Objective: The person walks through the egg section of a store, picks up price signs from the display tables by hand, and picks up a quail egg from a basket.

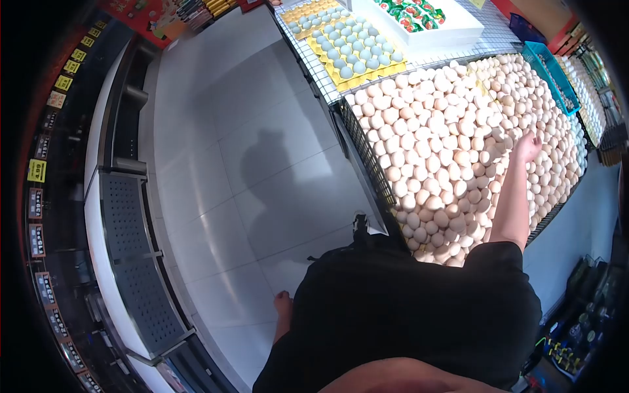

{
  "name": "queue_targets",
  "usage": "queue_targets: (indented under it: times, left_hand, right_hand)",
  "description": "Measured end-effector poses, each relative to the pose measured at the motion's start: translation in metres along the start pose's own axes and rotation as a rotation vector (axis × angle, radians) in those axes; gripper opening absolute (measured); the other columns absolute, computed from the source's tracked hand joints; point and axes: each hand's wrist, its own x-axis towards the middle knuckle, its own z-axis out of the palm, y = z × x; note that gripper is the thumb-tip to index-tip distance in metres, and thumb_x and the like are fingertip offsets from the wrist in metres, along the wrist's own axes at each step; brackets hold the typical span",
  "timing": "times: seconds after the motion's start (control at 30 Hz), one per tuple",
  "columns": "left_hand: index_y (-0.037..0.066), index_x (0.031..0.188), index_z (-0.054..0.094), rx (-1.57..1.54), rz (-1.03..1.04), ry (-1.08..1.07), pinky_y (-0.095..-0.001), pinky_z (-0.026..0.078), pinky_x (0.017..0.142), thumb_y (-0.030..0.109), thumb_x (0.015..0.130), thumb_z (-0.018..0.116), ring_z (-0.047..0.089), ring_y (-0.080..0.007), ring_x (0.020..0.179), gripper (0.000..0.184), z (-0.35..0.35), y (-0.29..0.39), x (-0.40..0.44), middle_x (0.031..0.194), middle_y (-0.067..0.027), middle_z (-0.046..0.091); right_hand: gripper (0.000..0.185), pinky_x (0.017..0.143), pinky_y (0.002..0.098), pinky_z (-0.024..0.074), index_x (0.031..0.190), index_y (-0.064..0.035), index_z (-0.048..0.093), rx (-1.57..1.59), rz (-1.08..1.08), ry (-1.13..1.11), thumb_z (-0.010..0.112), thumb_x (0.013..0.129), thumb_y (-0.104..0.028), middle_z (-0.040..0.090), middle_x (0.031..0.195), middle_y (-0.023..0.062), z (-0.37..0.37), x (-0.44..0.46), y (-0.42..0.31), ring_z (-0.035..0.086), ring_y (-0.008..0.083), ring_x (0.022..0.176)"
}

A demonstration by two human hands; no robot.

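Note:
My right arm stretches over a large black crate heaped with pale brown eggs. At the right part of the heap, my right hand is just above or touching the eggs. Its fingers are curled in, and what lies inside them, if anything, is hidden. My left hand hangs low at my left side over the floor, away from the eggs. Its fingers look loosely curled with nothing seen in them.
Yellow trays of bluish eggs stand on a white wire-grid surface beyond the crate. A white foam box holds red-and-green packets. A teal basket sits at the back right. Left lie tiled floor and a shelf unit with price tags.

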Motion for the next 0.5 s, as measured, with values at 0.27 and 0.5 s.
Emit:
queue_targets:
  times: [0.27, 0.5]
  left_hand:
    - [-0.003, 0.109, 0.065, -0.164, 0.017, -0.111, -0.0329, 0.054, 0.066, 0.018, 0.085, 0.061, 0.065, -0.0192, 0.071, 0.032, 0.0, 0.137, 0.093, 0.09, -0.0134, 0.069]
    - [-0.002, 0.105, 0.067, 0.014, 0.059, -0.152, -0.034, 0.054, 0.066, 0.019, 0.084, 0.061, 0.066, -0.0208, 0.07, 0.031, -0.01, 0.175, 0.163, 0.085, -0.0128, 0.069]
  right_hand:
    - [0.035, 0.102, 0.0299, 0.0378, 0.122, -0.0002, 0.06, 0.185, -0.022, -0.955, 0.053, 0.096, -0.023, 0.063, 0.121, 0.0109, 0.071, -0.168, -0.08, 0.055, 0.0182, 0.115]
    - [0.024, 0.089, 0.0255, 0.0467, 0.112, -0.0001, 0.063, 0.32, 0.125, -1.579, 0.06, 0.093, -0.015, 0.067, 0.104, 0.0055, 0.093, -0.357, -0.17, 0.06, 0.0117, 0.097]
